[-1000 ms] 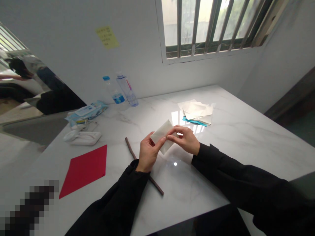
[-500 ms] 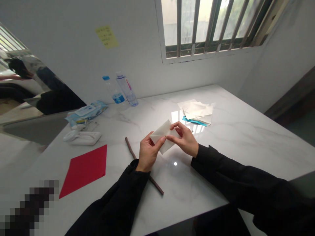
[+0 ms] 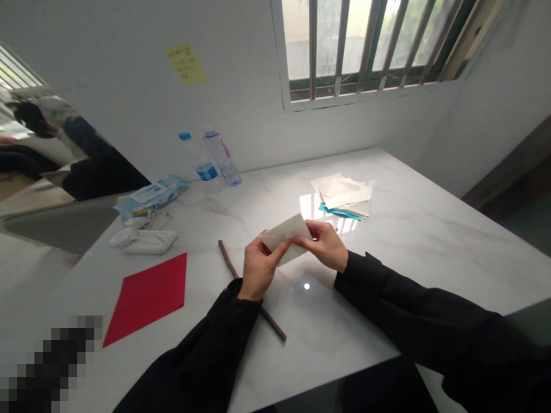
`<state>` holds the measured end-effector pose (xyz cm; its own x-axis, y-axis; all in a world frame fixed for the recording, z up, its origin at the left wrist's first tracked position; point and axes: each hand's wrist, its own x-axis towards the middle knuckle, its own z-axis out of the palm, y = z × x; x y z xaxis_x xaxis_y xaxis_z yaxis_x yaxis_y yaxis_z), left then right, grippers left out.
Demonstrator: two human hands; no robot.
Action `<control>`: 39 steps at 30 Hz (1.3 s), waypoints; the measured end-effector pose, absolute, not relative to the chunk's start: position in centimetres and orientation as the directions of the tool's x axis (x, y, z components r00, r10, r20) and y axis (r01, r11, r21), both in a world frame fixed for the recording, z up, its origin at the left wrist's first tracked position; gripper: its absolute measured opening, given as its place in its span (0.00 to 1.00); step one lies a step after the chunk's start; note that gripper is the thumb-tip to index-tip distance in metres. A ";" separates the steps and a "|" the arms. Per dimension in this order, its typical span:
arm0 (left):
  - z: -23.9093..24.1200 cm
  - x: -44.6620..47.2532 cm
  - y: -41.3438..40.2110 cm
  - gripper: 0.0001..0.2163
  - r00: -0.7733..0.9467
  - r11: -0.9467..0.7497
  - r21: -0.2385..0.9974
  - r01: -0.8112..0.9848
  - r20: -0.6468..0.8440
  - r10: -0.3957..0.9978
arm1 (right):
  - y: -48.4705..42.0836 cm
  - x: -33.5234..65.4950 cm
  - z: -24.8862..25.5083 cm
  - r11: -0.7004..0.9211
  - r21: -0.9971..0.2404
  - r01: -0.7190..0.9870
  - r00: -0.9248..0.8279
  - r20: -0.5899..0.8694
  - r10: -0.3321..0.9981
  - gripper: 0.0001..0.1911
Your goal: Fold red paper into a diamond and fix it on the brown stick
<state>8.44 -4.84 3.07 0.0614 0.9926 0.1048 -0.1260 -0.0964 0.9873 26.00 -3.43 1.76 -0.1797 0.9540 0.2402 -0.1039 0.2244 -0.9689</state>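
Observation:
A folded piece of cream paper [image 3: 286, 232] is held just above the white marble table [image 3: 408, 241] by both hands. My left hand [image 3: 258, 269] pinches its lower left part between thumb and fingers. My right hand [image 3: 325, 246] pinches its right side, fingers closed on the fold. Both sleeves are black. A thin brown stick [image 3: 228, 261] lies on the table under my left wrist.
A red paper sheet [image 3: 148, 295] lies at the left. A stack of cream and blue papers [image 3: 344, 198] sits behind the hands. Two water bottles [image 3: 215, 158], a wipes packet [image 3: 150, 198] and a white case [image 3: 144, 241] stand near the wall. A mirror leans at far left.
The folded paper has tilted flatter, its upper corner dropping and turning to the right. My right fingers shifted along its edge; my left hand stayed put.

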 end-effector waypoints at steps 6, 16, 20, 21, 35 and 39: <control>3.2 8.5 -4.9 0.18 0.037 -0.108 0.989 -0.101 0.112 0.993 | -3.5 26.0 1.8 0.247 -0.964 -0.102 -0.167 0.262 0.951 0.14; 3.2 8.4 -4.9 0.17 0.043 -0.136 0.986 -0.100 0.141 0.989 | -3.6 26.0 1.9 0.241 -0.964 -0.114 -0.160 0.257 0.953 0.14; 3.2 8.4 -4.9 0.16 0.044 -0.158 0.984 -0.084 0.162 0.986 | -3.7 26.0 2.0 0.230 -0.967 -0.106 -0.154 0.245 0.957 0.14; 3.2 8.4 -4.9 0.16 0.042 -0.162 0.984 -0.080 0.166 0.985 | -3.7 26.0 2.0 0.232 -0.967 -0.103 -0.151 0.246 0.957 0.14; 3.6 8.6 -5.2 0.15 0.031 -0.162 0.985 -0.055 0.164 0.986 | -3.8 26.0 2.1 0.240 -0.967 -0.090 -0.140 0.251 0.958 0.16; 3.6 8.5 -5.2 0.15 0.033 -0.166 0.985 -0.055 0.168 0.985 | -3.8 26.0 2.1 0.248 -0.966 -0.074 -0.137 0.256 0.957 0.16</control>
<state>8.54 -5.22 3.58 0.0334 0.9853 0.1678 -0.0549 -0.1658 0.9846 26.03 -3.84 2.11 -0.1365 0.9570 0.2558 -0.0745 0.2476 -0.9660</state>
